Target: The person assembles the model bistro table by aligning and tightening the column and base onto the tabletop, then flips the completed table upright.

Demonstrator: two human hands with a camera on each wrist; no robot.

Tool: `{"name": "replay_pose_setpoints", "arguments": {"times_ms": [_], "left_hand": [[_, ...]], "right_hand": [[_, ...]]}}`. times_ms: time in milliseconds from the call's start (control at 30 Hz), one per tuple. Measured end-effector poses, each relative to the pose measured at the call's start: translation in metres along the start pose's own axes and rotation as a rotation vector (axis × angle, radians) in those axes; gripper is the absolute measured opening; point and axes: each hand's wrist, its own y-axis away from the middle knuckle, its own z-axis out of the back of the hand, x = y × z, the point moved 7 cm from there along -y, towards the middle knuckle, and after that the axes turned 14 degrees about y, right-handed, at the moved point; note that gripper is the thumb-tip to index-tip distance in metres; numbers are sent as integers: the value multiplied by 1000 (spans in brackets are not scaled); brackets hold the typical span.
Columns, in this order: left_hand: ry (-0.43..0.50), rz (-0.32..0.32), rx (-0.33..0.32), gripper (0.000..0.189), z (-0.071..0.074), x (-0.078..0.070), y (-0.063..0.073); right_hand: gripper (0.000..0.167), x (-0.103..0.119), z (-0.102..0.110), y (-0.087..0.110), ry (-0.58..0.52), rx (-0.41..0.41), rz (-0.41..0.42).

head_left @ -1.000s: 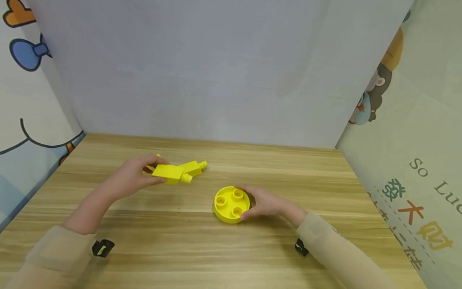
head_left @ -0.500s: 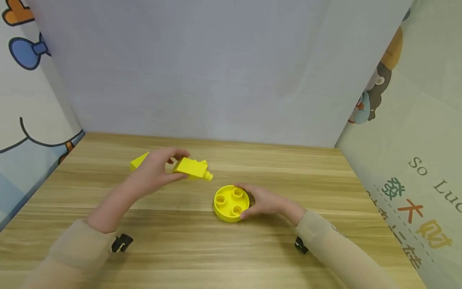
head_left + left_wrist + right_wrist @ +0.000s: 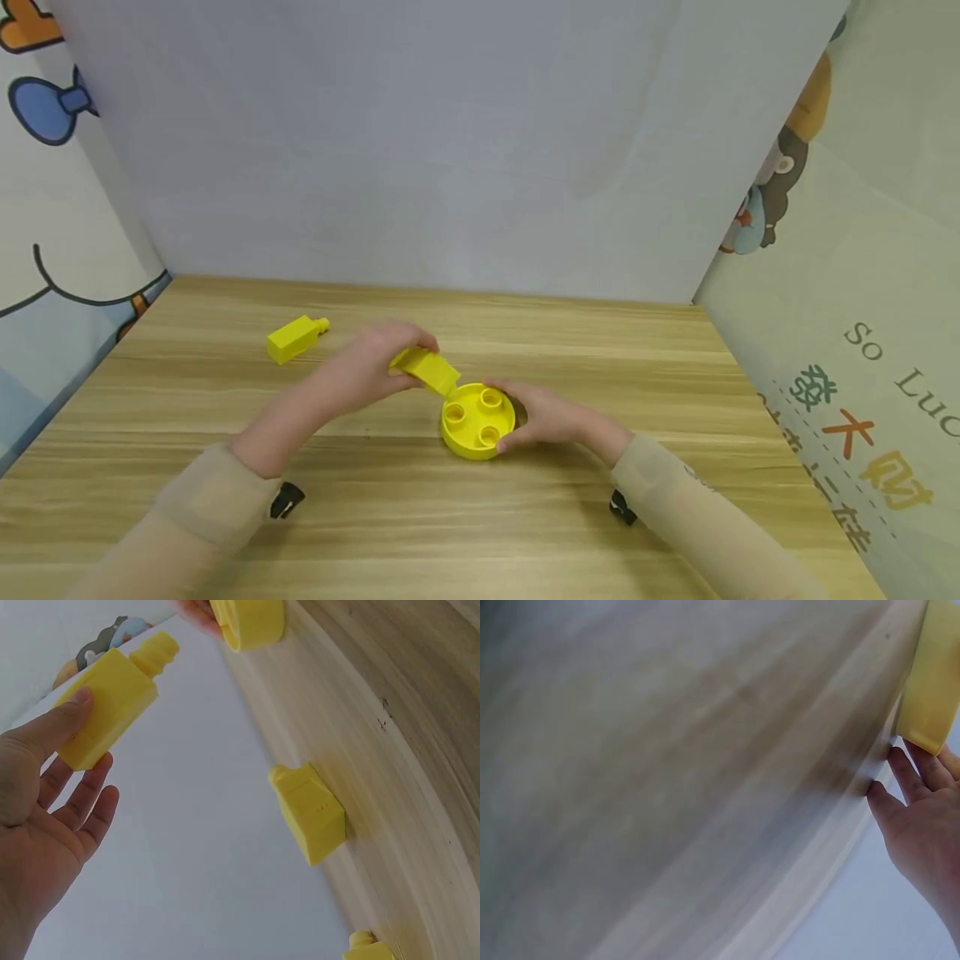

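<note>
My left hand [image 3: 375,362] grips a yellow bottle-shaped block [image 3: 427,369] with a threaded neck, thumb on one face in the left wrist view. Its neck tilts down at the upper left rim of a round yellow base [image 3: 467,451] on the table. Three ring-shaped sockets, one of them the left socket [image 3: 454,413], stand up inside this base. From the right, my right hand [image 3: 551,414] holds the base by its edge, thumb at the front and fingers behind. Only the base's side wall [image 3: 930,682] shows in the right wrist view.
A second bottle-shaped block [image 3: 296,337] lies on the wooden table [image 3: 420,533] at the back left. The left wrist view shows this kind of block [image 3: 311,814] on the table, plus another block [image 3: 369,949] at its lower edge. A pale curtain [image 3: 420,150] borders the back.
My left hand has carried its block rightward to the round base, and the block's neck has tipped downward. The block at the back left is now uncovered. My right hand stays on the base.
</note>
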Motion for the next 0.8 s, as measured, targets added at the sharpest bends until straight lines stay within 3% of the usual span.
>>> {"name": "replay_pose_setpoints", "arguments": {"times_ms": [167,367,800], "left_hand": [[27,-19,70,40,-18,2,-3],[53,-47,106,38,-31,4,-7],[61,-65,159,38,-45,-1,-12]], "right_hand": [[98,1,0,1,-6,4,-9],[97,0,1,1,-16,2,-6],[99,-4,-2,-1,-2,-1,5]]}}
